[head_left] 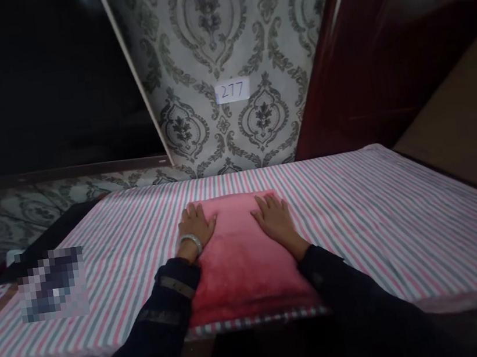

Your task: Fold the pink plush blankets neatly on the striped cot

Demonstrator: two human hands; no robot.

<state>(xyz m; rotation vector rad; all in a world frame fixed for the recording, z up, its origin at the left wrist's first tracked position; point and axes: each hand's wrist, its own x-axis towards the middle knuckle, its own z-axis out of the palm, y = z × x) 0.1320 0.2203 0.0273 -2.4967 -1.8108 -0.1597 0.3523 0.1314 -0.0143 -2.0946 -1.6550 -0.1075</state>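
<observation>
A pink, plush-looking cloth (241,248), deeper red toward its near end, lies flat on a striped sheet (347,205) over the table. My left hand (195,225) rests palm down on the cloth's far left corner, fingers spread, with a bracelet at the wrist. On the far right corner lies my right hand (273,216), also flat with its fingers apart. Neither hand grips the cloth. The near edge of the cloth reaches the table's front edge, between my dark sleeves.
A large dark television screen (42,87) stands at the back left. Patterned wallpaper behind carries a paper label (232,90) reading 277. A dark red glossy panel (362,51) rises at the right. A blurred-out patch (53,285) covers something on the sheet's left side.
</observation>
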